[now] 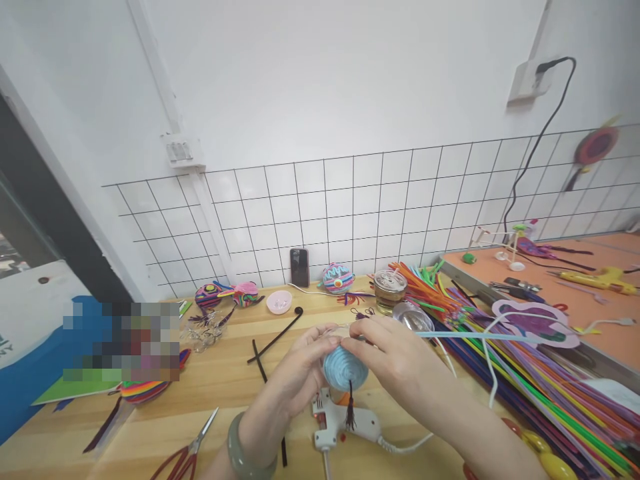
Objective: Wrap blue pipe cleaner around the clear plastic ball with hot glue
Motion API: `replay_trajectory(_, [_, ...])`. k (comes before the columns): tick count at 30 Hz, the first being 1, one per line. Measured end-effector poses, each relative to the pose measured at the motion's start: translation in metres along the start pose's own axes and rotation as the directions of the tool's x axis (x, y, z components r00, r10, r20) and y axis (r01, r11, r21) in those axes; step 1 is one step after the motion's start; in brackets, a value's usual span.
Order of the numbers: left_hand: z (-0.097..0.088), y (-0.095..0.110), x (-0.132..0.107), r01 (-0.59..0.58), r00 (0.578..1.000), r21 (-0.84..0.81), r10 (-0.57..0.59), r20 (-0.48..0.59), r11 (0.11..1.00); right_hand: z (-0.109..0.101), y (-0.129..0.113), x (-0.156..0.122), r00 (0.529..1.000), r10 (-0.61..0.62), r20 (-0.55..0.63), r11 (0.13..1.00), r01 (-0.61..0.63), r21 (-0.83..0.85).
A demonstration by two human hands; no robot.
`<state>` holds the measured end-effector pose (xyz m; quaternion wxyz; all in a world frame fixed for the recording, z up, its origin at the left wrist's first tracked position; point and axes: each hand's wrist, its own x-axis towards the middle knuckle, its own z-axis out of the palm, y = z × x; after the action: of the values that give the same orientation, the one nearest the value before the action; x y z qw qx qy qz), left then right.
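Note:
A light blue ball of coiled, fuzzy pipe cleaner is between my hands, a dark tassel hanging from its underside. My left hand cups its left and upper side with closed fingers. Over the top right of the ball, my right hand has its fingers bent and pressed onto it; what the fingertips pinch is partly hidden. A light blue pipe cleaner stretches to the right from behind my right hand. Just below the ball lies a white glue gun with its cord running right.
Red-handled scissors and black pipe cleaners lie at left. Behind are a pink bowl, a phone, a striped ball and a glass jar. Colourful pipe cleaners cover the right; a yellow glue gun lies beyond.

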<state>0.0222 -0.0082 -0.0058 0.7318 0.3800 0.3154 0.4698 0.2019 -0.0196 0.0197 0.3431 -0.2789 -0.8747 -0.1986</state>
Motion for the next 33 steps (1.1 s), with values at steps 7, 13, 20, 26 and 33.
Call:
replay_trajectory(7, [0.004, -0.003, 0.001, -0.040, 0.997, 0.031, 0.042, -0.071, 0.999, 0.001, 0.005, -0.001, 0.999, 0.045, -0.003, 0.991, -0.044, 0.127])
replay_trajectory(13, [0.006, -0.001, 0.000, -0.070, 0.992, 0.045, 0.074, -0.101, 0.997, 0.000, 0.006, -0.001, 0.998, 0.065, -0.017, 0.987, -0.062, 0.146])
replay_trajectory(20, [0.012, 0.007, -0.004, -0.104, 0.991, 0.039, 0.107, -0.084, 0.994, -0.003, 0.012, -0.004, 0.995, 0.103, 0.008, 0.979, -0.103, 0.174])
replay_trajectory(26, [0.013, 0.011, -0.007, -0.097, 0.991, 0.024, 0.099, -0.091, 0.995, -0.004, 0.012, -0.004, 0.995, 0.087, -0.046, 0.989, -0.081, 0.126])
replay_trajectory(33, [0.013, 0.010, -0.009, -0.142, 0.988, -0.032, 0.139, -0.073, 0.989, -0.006, 0.007, -0.001, 0.992, 0.085, -0.095, 0.987, -0.070, 0.146])
